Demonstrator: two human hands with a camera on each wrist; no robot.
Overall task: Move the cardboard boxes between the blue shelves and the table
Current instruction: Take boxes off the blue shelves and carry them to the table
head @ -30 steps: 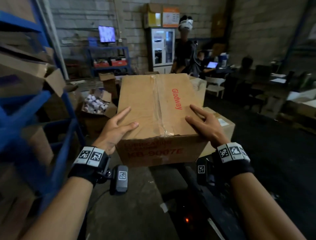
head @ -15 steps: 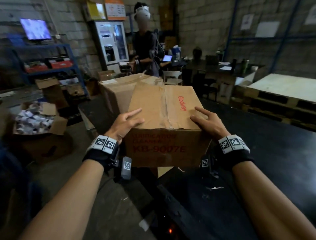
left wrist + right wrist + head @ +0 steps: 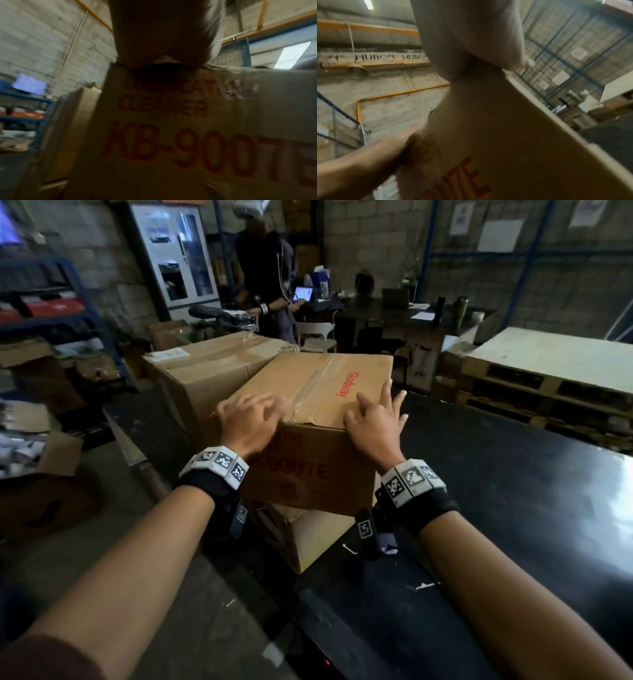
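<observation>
The taped cardboard box (image 3: 310, 419) sits on a smaller box (image 3: 308, 539) at the near corner of the black tabletop (image 3: 513, 508), with the left hand (image 3: 250, 422) and right hand (image 3: 375, 422) lying flat, fingers spread, on its top near edge.

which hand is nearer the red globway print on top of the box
Right. The right hand lies on the box top just beside the Globway print; the left hand rests at the near left corner, across the tape seam.
</observation>
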